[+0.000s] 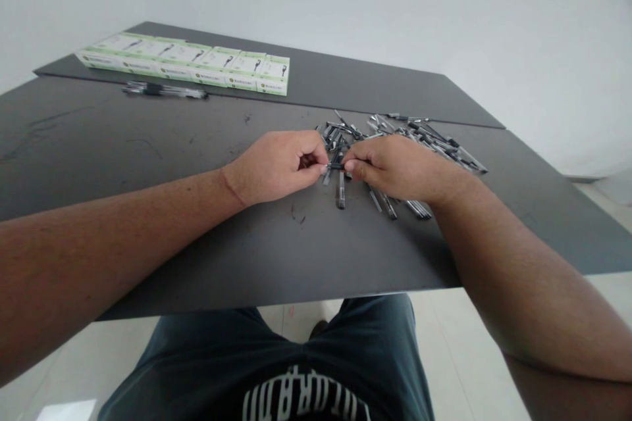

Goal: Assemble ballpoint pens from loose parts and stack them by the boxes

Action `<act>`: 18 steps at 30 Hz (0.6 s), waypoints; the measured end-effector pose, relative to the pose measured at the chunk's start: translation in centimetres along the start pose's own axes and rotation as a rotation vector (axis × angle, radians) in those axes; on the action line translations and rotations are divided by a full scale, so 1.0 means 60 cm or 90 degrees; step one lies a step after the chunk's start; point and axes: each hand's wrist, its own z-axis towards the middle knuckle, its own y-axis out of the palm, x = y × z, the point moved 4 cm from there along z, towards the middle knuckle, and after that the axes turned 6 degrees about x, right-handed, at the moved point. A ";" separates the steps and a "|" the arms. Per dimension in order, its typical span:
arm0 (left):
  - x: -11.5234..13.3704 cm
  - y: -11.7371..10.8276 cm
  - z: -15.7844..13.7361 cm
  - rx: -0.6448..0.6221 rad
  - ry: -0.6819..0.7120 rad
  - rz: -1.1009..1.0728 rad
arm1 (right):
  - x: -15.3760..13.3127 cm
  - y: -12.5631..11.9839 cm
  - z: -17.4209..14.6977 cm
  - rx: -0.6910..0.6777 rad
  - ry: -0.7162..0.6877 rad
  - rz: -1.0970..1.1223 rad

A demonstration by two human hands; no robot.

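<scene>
Between my two hands a pen (336,166) with a dark middle part lies crosswise above the table. The fingertips of my left hand (289,161) pinch one end of it. At its other end, my right hand (390,163) is closed with thumb and forefinger pressed together. Loose black and clear pens (444,147) and small dark pen parts (336,135) lie spread under and behind the hands. One pen (341,191) points toward me just below the fingertips. My right hand hides part of the heap.
A row of several green and white boxes (197,69) stands at the back left of the dark grey table (222,263). In front of the boxes lies a small bundle of pens (165,90). A seam crosses the table top, and its front edge is above my knees.
</scene>
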 end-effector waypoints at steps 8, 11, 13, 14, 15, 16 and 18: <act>0.001 -0.003 -0.001 0.001 0.005 -0.002 | 0.000 0.000 0.000 -0.008 0.004 -0.008; 0.000 -0.002 -0.001 -0.006 0.000 -0.005 | -0.002 -0.001 0.000 -0.010 -0.002 -0.009; 0.000 -0.002 -0.001 -0.006 0.001 -0.007 | 0.000 -0.001 0.000 -0.001 0.014 0.021; 0.000 -0.002 0.000 -0.004 0.002 -0.008 | 0.001 -0.001 -0.001 0.002 0.024 0.035; 0.000 -0.002 0.000 -0.004 0.004 -0.008 | 0.002 0.000 -0.001 0.003 0.031 0.041; 0.001 -0.002 0.000 -0.003 0.006 -0.009 | 0.003 0.000 -0.001 0.001 0.033 0.038; 0.001 -0.002 0.000 -0.005 0.009 -0.010 | 0.001 0.000 0.000 -0.007 0.021 0.011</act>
